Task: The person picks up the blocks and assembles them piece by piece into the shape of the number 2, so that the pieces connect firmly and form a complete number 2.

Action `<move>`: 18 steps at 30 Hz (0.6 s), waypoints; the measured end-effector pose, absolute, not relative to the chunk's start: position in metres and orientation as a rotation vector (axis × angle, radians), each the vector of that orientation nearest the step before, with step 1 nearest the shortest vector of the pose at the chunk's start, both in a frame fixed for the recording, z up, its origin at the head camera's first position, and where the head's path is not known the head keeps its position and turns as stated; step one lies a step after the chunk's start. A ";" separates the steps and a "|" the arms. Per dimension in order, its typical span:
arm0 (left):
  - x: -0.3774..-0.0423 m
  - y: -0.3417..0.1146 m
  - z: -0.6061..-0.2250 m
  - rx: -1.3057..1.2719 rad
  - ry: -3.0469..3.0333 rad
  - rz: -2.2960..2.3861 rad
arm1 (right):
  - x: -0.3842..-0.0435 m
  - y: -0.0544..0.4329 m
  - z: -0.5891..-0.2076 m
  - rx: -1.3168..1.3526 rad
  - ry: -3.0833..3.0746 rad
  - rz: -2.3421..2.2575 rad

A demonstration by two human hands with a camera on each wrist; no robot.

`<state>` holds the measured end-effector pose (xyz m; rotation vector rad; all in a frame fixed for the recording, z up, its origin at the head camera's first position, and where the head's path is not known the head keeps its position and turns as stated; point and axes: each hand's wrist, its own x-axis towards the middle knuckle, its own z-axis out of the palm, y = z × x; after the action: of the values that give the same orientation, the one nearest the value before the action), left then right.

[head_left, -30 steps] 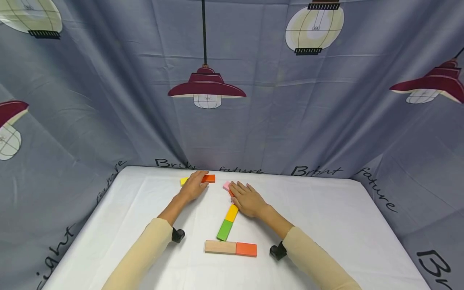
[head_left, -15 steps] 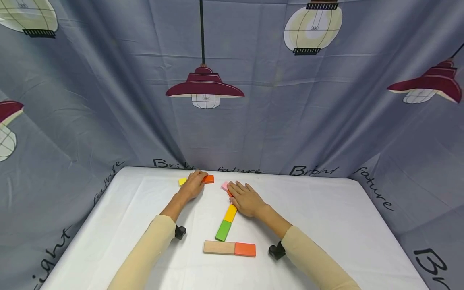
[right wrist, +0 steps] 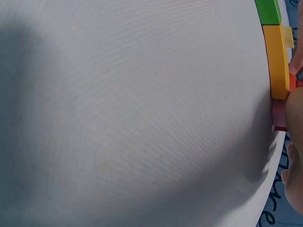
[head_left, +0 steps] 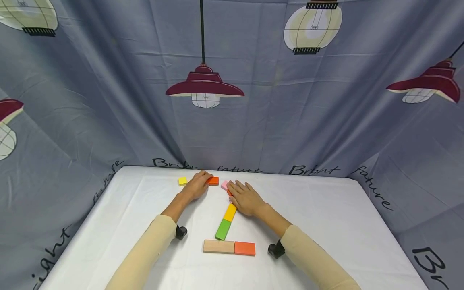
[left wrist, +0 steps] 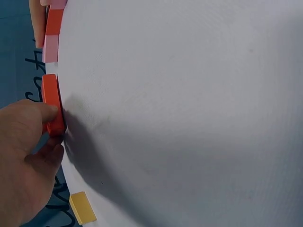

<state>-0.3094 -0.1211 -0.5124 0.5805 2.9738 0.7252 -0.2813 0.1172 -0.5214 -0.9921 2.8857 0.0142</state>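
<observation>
My left hand point(head_left: 198, 185) pinches an orange-red wooden block point(head_left: 213, 181) near the far edge, thumb on its near side in the left wrist view. A small yellow block point(head_left: 183, 181) lies to the left of that hand. My right hand point(head_left: 247, 198) rests with straight fingers over a slanting row of blocks, partly hiding it. From under it show a pink block point(head_left: 224, 185) at the far end, a bit of orange-red, and on the near side an amber block point(head_left: 230, 212) followed by a green block point(head_left: 222, 229). The left wrist view also shows a second pink piece point(left wrist: 50, 48) in that row.
Nearer to me, a plain wood block point(head_left: 218, 246) and an orange block point(head_left: 244, 249) lie end to end below the green one. The white-covered table point(head_left: 308, 225) meets a grey printed curtain point(head_left: 253, 133) behind and at the sides.
My left hand has slid the orange-red block to the right, closer to the pink end of the row; the yellow block stayed behind. The right hand has hardly moved.
</observation>
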 end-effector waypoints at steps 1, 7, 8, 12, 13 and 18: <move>-0.309 -0.120 -0.512 0.584 2.972 0.719 | -0.282 0.117 -0.522 -0.999 2.889 0.008; -0.310 -0.116 -0.513 0.611 2.981 0.714 | -0.283 0.117 -0.524 -1.011 2.893 -0.009; -0.310 -0.116 -0.514 0.612 2.982 0.709 | -0.284 0.118 -0.524 -1.009 2.892 -0.010; -0.310 -0.114 -0.515 0.619 2.977 0.694 | -0.285 0.118 -0.527 -1.009 2.888 -0.001; -0.310 -0.114 -0.515 0.622 2.976 0.689 | -0.285 0.118 -0.527 -1.008 2.887 0.003; -0.310 -0.112 -0.514 0.641 2.975 0.680 | -0.285 0.119 -0.527 -0.999 2.885 0.022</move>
<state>-0.3099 -0.1117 -0.5141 0.6410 2.9749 0.6803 -0.2852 0.1185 -0.5270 -0.9993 2.8847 0.0223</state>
